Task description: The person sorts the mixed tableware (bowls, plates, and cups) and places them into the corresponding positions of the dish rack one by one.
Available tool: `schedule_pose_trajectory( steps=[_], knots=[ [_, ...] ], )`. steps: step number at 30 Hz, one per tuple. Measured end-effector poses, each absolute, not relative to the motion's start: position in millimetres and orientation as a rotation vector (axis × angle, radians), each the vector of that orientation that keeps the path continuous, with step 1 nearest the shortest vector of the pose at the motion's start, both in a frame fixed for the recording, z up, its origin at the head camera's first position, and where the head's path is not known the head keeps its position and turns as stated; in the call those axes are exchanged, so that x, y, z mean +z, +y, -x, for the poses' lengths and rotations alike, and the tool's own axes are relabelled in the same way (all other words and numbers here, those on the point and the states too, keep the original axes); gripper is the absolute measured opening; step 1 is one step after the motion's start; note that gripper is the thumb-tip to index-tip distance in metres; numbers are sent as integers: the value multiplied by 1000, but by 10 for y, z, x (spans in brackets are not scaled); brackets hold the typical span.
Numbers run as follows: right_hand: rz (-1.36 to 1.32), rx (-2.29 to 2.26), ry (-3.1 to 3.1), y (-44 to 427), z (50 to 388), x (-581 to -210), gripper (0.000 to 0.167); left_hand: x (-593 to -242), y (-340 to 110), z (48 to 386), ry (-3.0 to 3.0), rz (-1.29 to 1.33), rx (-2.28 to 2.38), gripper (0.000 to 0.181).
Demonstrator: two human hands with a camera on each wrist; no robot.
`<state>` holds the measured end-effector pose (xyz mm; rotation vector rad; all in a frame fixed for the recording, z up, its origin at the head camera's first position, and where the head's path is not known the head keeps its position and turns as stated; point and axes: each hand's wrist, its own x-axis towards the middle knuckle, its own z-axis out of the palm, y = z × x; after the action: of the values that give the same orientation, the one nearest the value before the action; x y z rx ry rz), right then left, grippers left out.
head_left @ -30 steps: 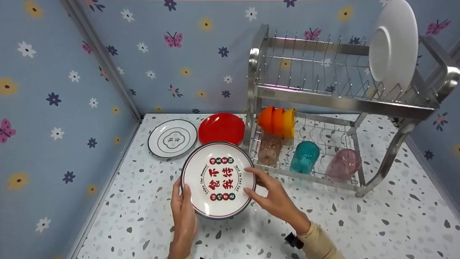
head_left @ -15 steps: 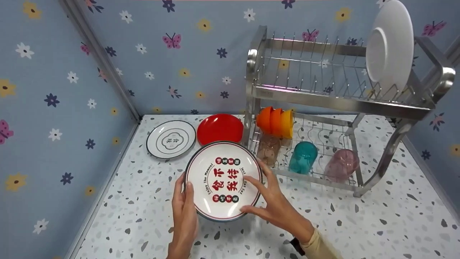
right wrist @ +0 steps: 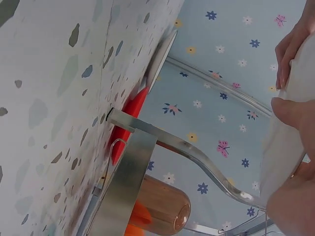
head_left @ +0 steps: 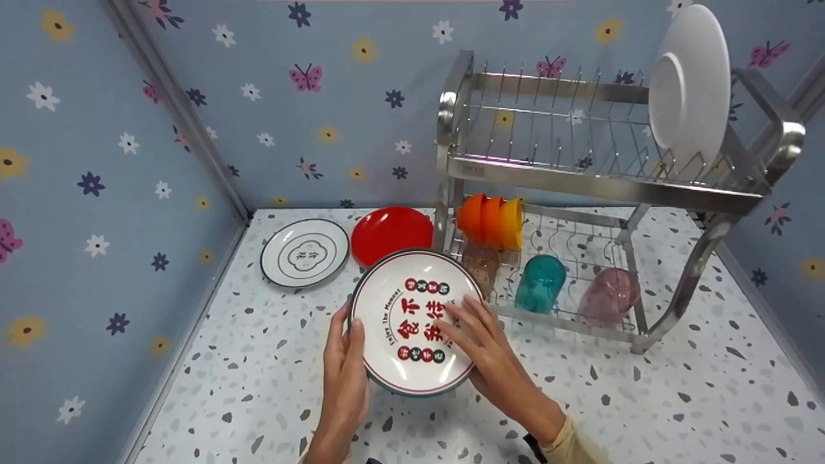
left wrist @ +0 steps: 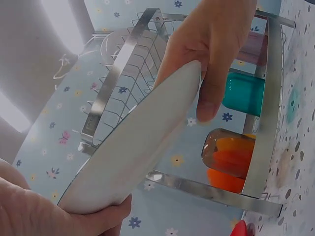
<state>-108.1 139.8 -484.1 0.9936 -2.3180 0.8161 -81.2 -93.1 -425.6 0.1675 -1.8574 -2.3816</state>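
Held above the speckled countertop is a white plate [head_left: 416, 341] with a dark rim, red and black characters and curved English lettering. My left hand [head_left: 346, 370] grips its left edge, the thumb lying at the rim. On the other side, my right hand [head_left: 503, 370] holds the right edge, with several fingers spread over the printed face. The left wrist view shows the plate [left wrist: 130, 147] tilted and nearly edge-on, and the right thumb on its plain underside. Part of the lettering is hidden under my right fingers.
A white plate with a dark rim [head_left: 305, 276] and a red plate [head_left: 390, 232] lie at the back left. A two-tier metal dish rack [head_left: 606, 183] bears a large white plate [head_left: 702, 84] above, and orange and yellow bowls [head_left: 490, 221], brown, teal [head_left: 540, 283] and pink glasses [head_left: 610, 296] below.
The held plate and both hands have shifted a little to the right. My right fingers have slid from the plate's edge farther across its face.
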Motion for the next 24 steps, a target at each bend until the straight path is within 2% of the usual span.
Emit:
schedule_pose_trajectory(
  steps=[6,14,24],
  knots=[
    [-996,851,-2210,1439,1095,-4845,84,-4255,-872,810,-1900,-91,-2348,50],
    [-974,769,-2067,1529,1085,-4835,36,-4235,-807,862,-1975,-52,-2280,54],
    [-1010,719,-1907,1646,1112,-4748,29,-4161,-731,949,-1978,-2,-2305,58]
  ],
)
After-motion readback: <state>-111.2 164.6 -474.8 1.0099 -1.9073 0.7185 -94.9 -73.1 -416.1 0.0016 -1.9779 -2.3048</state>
